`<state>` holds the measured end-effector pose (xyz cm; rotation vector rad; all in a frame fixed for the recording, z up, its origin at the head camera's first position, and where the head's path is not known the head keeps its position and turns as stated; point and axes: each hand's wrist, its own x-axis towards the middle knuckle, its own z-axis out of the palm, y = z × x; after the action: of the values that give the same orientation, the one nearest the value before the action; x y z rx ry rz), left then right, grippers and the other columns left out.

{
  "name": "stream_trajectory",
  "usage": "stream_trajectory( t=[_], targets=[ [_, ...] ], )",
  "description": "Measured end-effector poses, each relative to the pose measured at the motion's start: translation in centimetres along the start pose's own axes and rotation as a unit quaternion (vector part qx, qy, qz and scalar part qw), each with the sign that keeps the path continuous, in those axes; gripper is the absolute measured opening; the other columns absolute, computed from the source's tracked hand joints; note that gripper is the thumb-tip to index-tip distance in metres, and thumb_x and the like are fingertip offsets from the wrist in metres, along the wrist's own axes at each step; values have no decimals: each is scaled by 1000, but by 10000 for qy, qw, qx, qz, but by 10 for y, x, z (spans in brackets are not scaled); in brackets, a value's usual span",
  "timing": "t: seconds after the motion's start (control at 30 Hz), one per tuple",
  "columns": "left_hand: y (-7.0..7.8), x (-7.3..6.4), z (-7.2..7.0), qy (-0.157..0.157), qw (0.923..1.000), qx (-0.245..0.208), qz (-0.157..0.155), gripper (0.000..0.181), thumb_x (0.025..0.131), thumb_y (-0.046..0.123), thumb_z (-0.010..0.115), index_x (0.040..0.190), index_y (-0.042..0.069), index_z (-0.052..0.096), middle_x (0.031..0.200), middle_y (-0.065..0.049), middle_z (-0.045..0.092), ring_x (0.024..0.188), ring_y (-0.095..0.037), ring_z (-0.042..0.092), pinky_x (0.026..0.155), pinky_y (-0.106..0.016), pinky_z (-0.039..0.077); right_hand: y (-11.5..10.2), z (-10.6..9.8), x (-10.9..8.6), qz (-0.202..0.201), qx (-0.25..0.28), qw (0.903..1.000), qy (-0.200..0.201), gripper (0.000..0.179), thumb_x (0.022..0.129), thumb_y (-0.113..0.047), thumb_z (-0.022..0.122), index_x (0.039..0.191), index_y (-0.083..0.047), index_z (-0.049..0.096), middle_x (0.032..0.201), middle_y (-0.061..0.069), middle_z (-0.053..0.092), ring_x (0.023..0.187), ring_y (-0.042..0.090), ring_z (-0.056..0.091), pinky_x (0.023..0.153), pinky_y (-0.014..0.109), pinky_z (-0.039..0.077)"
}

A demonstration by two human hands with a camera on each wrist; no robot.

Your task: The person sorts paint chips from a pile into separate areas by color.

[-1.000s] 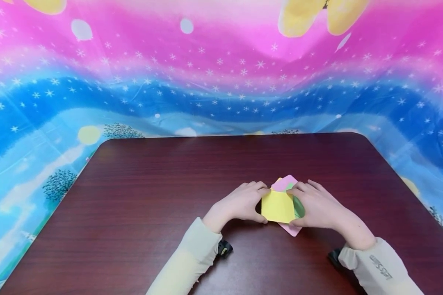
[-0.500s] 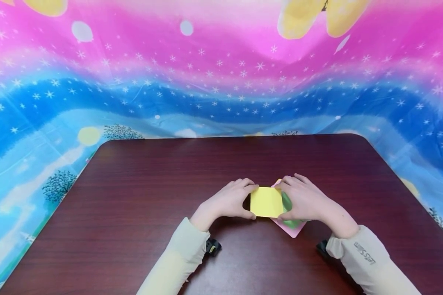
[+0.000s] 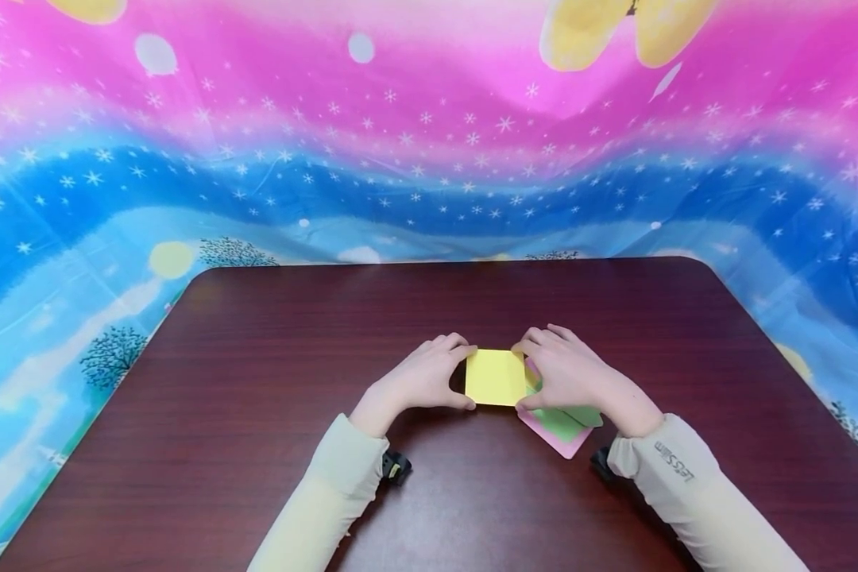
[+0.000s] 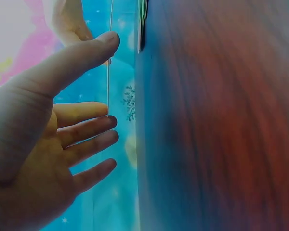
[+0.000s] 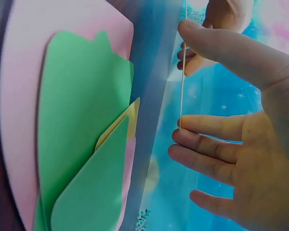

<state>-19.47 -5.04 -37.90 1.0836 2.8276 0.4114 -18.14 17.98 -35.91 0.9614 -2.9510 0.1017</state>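
Note:
A thin yellow card (image 3: 496, 378) spans the space between both hands over the table. My left hand (image 3: 418, 380) holds its left side, thumb at the near corner and fingertips at the far one. On the opposite side my right hand (image 3: 575, 383) grips the card the same way. Both wrist views show the card edge-on as a fine line, raised off the tabletop. Below my right hand lies a stack: a pink card (image 5: 19, 96), a green cut-out (image 5: 82, 86) with a jagged top, a bit of yellow (image 5: 133, 118) and a rounded green piece (image 5: 96, 178).
The dark red-brown table (image 3: 257, 413) has rounded far corners. Behind it hangs a pink and blue cloth (image 3: 415, 143) printed with snowflakes. A black strap with a small device (image 3: 396, 467) is on the left wrist.
Both hands have carried the yellow card left and slightly away from me, off the stack. More of the green and pink pieces now shows under my right hand.

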Motion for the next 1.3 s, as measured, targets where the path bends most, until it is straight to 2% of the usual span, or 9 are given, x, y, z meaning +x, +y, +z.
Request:
stream_trajectory(
  t=[0.4, 0.67, 1.3],
  targets=[
    [-15, 1, -6, 39, 9999, -20, -143, 80, 69, 45, 74, 134, 8, 45, 125, -4, 46, 113, -20, 45, 97, -37, 36, -1, 2, 20, -78, 31, 10000, -25, 78, 59, -54, 76, 117, -6, 57, 106, 5, 52, 105, 22, 49, 103, 50, 27],
    [-23, 4, -7, -7, 9995, -41, -318, 81, 70, 45, 74, 135, 9, 43, 128, -4, 45, 114, -20, 44, 98, -37, 36, 0, 4, 31, -21, 46, 9999, -119, 77, 59, -54, 75, 117, -7, 58, 106, 5, 51, 106, 23, 48, 103, 50, 26],
    [-35, 15, -11, -30, 9990, -103, -439, 82, 69, 43, 75, 136, 7, 42, 128, -4, 44, 115, -23, 45, 97, -39, 36, 5, 7, 51, 189, 23, 9991, -367, 77, 61, -57, 73, 119, -7, 57, 107, 5, 50, 106, 27, 48, 101, 48, 28]
  ],
)
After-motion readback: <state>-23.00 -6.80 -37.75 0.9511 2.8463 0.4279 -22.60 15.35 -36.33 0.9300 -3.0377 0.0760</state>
